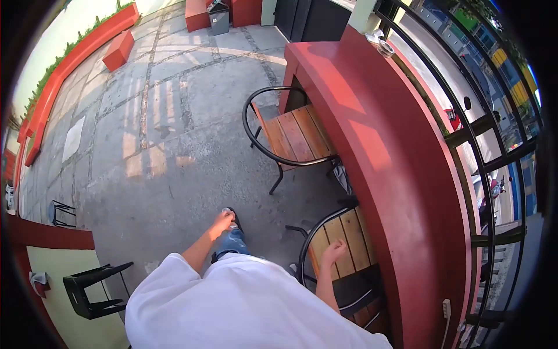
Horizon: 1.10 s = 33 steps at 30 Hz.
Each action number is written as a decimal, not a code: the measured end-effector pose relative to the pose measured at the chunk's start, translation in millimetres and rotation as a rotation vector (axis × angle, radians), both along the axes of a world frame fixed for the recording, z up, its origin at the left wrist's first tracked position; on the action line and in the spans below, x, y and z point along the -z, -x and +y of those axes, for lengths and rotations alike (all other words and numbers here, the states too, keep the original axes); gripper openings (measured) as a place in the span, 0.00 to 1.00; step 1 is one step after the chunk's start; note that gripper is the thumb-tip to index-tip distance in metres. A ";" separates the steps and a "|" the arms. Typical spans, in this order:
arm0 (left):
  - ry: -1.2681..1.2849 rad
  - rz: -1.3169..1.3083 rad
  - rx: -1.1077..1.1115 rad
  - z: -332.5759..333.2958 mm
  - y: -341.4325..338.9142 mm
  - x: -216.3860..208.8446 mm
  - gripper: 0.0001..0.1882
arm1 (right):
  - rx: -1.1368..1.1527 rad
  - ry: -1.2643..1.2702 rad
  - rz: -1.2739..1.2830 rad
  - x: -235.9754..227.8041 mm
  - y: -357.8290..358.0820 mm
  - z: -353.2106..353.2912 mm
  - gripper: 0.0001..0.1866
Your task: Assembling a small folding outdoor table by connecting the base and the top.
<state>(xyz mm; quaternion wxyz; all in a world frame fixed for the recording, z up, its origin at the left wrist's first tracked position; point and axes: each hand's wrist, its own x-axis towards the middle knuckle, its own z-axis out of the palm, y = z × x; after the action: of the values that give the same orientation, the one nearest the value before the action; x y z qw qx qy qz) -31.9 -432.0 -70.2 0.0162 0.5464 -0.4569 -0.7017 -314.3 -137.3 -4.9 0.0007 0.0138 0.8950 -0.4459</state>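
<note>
A person in a white shirt [244, 305] and blue jeans [233, 239] stands on a sunlit grey paved floor [192, 151] beside one long red desk [378, 134], two bare hands in view. Two wooden-slatted chairs with black tubular frames can be clearly counted along the desk: a near chair [356, 232] at the person's right and a far chair [296, 136] farther ahead. More slats show below the near chair, but whether they belong to a third seat cannot be told.

The left arm reaches forward from its sleeve, the left hand [222, 221] in front of the body, over one dark shoe [236, 220] as seen from above. The right arm angles forward on the other side, bringing the right hand [333, 253] over the near chair's seat; whether it touches the slats is unclear. Fingers on both hands appear partly curled, though the view is too small to tell whether either hand is closed or gripping anything.

Two dark stools, a larger one [75, 291] and a smaller one [54, 213], are at left. One grey bin [220, 23] and one red block [118, 51] occupy the far pavement, while black railings [511, 157] line the right.
</note>
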 end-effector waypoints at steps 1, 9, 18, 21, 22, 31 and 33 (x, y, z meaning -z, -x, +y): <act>0.003 0.010 -0.008 -22.5 -13.7 2.7 0.19 | -0.068 0.064 -0.098 4.5 -1.5 -50.2 0.17; 0.064 0.176 0.007 -163.4 84.8 -52.1 0.27 | 0.031 0.759 -1.075 11.8 -10.4 -319.4 0.32; 0.321 0.179 0.233 -296.5 193.6 -55.8 0.31 | 0.313 0.640 -0.858 67.4 16.0 -405.7 0.12; 0.352 0.368 0.397 -282.5 193.2 -53.1 0.26 | 0.427 0.473 -0.778 68.3 51.0 -369.3 0.07; 0.553 0.328 0.525 -282.4 177.6 -73.7 0.25 | 0.392 0.341 -0.661 63.6 62.2 -358.5 0.08; 0.298 -0.554 -0.677 -296.3 -144.5 -8.9 0.24 | -0.647 0.269 -0.069 49.5 29.2 -600.3 0.18; 0.260 -0.663 -0.991 -280.6 -191.5 -6.9 0.22 | -0.905 0.198 -0.201 25.6 -13.0 -671.5 0.22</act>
<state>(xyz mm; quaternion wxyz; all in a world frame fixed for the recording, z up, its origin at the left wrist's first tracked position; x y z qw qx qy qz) 159.6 -712.6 -63.2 0.2644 0.8768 -0.2110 -0.3417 -301.3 -808.8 -30.6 0.2828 -0.3346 0.7597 -0.4805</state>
